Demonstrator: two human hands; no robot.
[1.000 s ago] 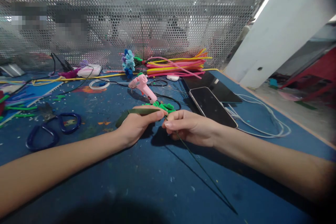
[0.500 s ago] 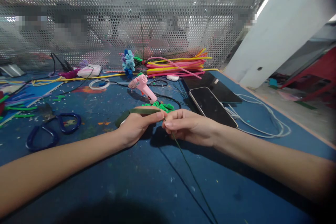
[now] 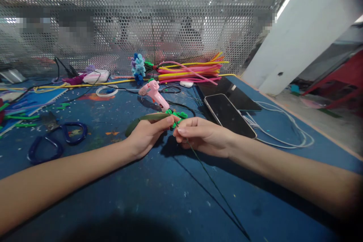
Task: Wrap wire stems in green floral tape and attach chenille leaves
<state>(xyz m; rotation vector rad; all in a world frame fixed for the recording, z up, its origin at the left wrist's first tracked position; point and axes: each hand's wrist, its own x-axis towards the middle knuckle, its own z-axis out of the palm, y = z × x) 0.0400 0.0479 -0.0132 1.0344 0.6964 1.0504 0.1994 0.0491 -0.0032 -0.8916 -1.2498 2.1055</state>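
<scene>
Table (image 3: 136,200) is set with one phone (image 3: 229,116), right of one gun (image 3: 155,94). Before the gun, one tape (image 3: 134,125) is gripped by the left hand (image 3: 149,134), one stem (image 3: 203,165) is pinched by the right hand (image 3: 204,136), and one green cluster (image 3: 182,114) is seen between.

L & R forearms (image 3: 70,170) bare, hands (image 3: 202,138) ditto.
</scene>
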